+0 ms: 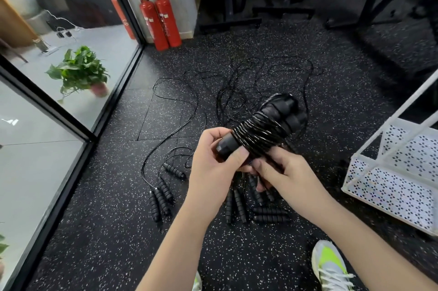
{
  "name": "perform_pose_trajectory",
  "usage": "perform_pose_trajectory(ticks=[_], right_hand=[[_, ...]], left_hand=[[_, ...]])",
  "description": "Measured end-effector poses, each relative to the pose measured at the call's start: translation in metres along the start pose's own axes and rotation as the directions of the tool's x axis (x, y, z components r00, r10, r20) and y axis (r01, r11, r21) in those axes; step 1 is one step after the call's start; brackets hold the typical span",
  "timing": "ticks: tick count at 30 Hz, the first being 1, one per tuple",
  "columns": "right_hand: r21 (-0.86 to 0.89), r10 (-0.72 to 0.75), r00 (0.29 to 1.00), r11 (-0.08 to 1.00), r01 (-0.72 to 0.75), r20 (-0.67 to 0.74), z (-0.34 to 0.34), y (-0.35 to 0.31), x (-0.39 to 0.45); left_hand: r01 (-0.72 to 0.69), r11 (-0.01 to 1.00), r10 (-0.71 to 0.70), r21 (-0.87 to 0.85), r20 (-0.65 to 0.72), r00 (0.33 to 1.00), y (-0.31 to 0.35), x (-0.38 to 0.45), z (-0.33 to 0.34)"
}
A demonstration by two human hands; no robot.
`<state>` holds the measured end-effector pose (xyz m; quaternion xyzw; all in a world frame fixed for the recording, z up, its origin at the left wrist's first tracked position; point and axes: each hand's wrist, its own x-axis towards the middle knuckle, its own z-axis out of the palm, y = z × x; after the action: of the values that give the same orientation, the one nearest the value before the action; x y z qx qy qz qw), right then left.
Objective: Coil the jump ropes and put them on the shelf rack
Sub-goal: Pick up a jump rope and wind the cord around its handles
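Jump ropes [237, 91] lay tangled on the speckled floor [99, 231]; I cannot tell their count. One coiled rope [258, 132] was gripped by both the left hand [213, 162] and the right hand [282, 172]. Two extinguishers [160, 20] stood nearby.

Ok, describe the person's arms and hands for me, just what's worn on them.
Nothing is worn. Both forearms are bare up to the bottom edge of the picture, with no sleeve in view. The left hand and the right hand have no gloves, and no rings, watch or wristbands show. The fingernails that show are short and look unpainted.
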<state>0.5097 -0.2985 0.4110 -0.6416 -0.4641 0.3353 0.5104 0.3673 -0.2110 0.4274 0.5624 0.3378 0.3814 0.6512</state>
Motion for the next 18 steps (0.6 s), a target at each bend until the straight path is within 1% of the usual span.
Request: perform_pose_trajectory(ticks=[1,3,5,7,9,11,12,15,18], right_hand=[[0.011,0.0,1.0,1.0,0.0,0.002,0.001,-0.002,-0.001],[-0.024,0.019,1.0,1.0,-0.019,0.024,0.003,-0.003,-0.001],[-0.114,0.07,0.997,0.991,-0.066,0.031,0.005,-0.008,-0.003],[-0.148,0.073,0.997,0.986,-0.077,-0.031,0.008,-0.012,-0.007],[-0.166,0.032,0.992,0.985,-0.053,-0.123,0.009,-0.016,-0.01],[-0.185,-0.029,0.981,0.983,-0.007,-0.192,0.009,-0.02,-0.013],[-0.194,-0.076,0.977,0.98,0.037,-0.2,0.01,-0.021,-0.014],[-0.251,-0.195,0.972,0.955,0.158,-0.128,0.01,-0.025,-0.017],[-0.398,-0.316,0.949,0.87,0.291,0.001,0.007,-0.021,-0.018]], left_hand=[[0.007,1.0,-0.006,0.007,-0.044,0.999,-0.002,0.001,0.002],[0.032,0.999,-0.028,0.03,-0.124,0.992,-0.007,0.002,0.005],[0.073,0.996,-0.061,0.051,-0.201,0.978,-0.012,0.003,0.006],[0.101,0.993,-0.081,0.062,-0.265,0.961,-0.015,0.003,0.007],[0.131,0.991,-0.114,0.034,-0.311,0.943,-0.016,0.003,0.008],[0.153,0.987,-0.162,-0.053,-0.334,0.929,-0.016,0.004,0.009],[0.156,0.982,-0.182,-0.103,-0.336,0.924,-0.015,0.004,0.009],[0.161,0.973,-0.209,-0.164,-0.339,0.917,-0.014,0.004,0.008],[0.14,0.976,-0.189,-0.164,-0.337,0.922,-0.015,0.003,0.006]])
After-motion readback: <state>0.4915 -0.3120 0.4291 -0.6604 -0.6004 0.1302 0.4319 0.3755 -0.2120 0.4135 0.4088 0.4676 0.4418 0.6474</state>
